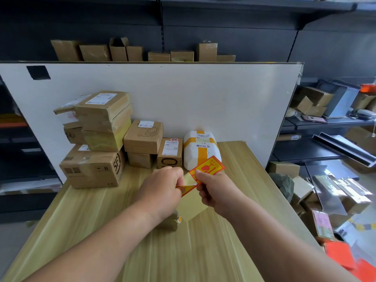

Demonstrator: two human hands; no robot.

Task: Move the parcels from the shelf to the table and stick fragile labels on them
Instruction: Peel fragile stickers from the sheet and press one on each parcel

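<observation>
A: How did we expect the fragile label (207, 166) to handle?
B: Light and floppy, a thin sticker that would curl and cling to itself once bare, so we judged the corners the only safe hold, with the sticky face kept off our skin.
A: And where did we have it?
B: Our right hand (212, 192) pinched its near left corner between thumb and forefinger, the label standing up and away from the knuckles, above the wooden table (203, 251) and in front of the white wrapped parcel (200, 151). Our left hand (160, 188) pinched a curled red strip (186, 188) just beside it; the pale backing sheet (192, 208) hung below between both hands.
A: Was the strip part of the same sheet?
B: We could not tell.
A: Which parcel was it for?
B: Likely the small brown parcel (171, 221) that lay under our left wrist, mostly hidden; the cardboard boxes (93, 167) were stacked well apart at the table's far left
</observation>
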